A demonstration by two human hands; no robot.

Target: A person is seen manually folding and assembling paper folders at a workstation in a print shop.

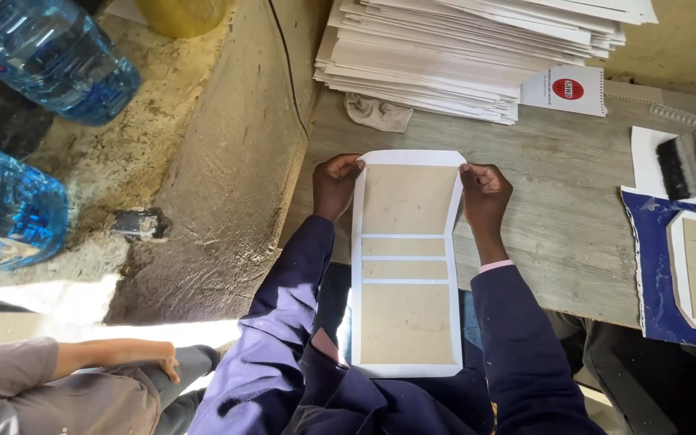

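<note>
Card cover [407, 266] between left hand [335, 184] — right hand [485, 193].

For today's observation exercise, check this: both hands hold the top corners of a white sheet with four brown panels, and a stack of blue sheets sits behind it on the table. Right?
Not quite. In the head view the stack of sheets behind is white, not blue. The rest stands: left hand and right hand hold the top corners of the white sheet with four brown panels, on the table.

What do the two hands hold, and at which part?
Both hold one white paper sheet with brown cardboard panels: left hand and right hand pinch its far top corners.
</note>
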